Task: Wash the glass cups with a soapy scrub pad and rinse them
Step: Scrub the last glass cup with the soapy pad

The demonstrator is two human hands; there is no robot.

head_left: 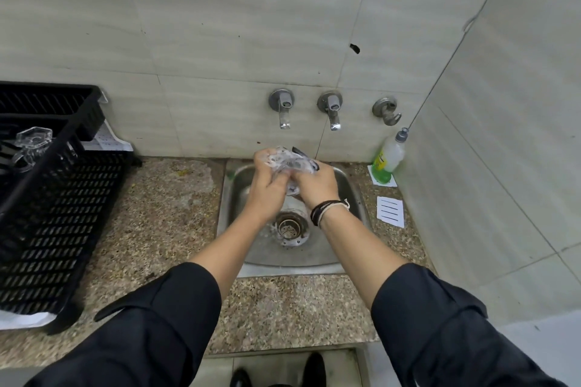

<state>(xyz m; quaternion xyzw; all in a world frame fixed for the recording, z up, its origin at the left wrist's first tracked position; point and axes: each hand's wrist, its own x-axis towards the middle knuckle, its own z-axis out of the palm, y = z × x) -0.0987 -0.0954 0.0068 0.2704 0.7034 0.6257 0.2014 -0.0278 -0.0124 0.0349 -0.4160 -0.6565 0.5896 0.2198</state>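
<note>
Over the steel sink both my hands meet around a clear glass cup. My left hand grips the cup from the left. My right hand works a dark scrub pad against the cup, fingers curled round it. Foam covers the glass, so its shape is hard to make out. Another clear glass cup lies in the black plastic crate on the left of the counter.
Two taps and a hook stick out of the tiled wall above the sink. A green dish soap bottle stands at the back right corner. A white paper marker lies right of the sink. The granite counter surrounds the basin.
</note>
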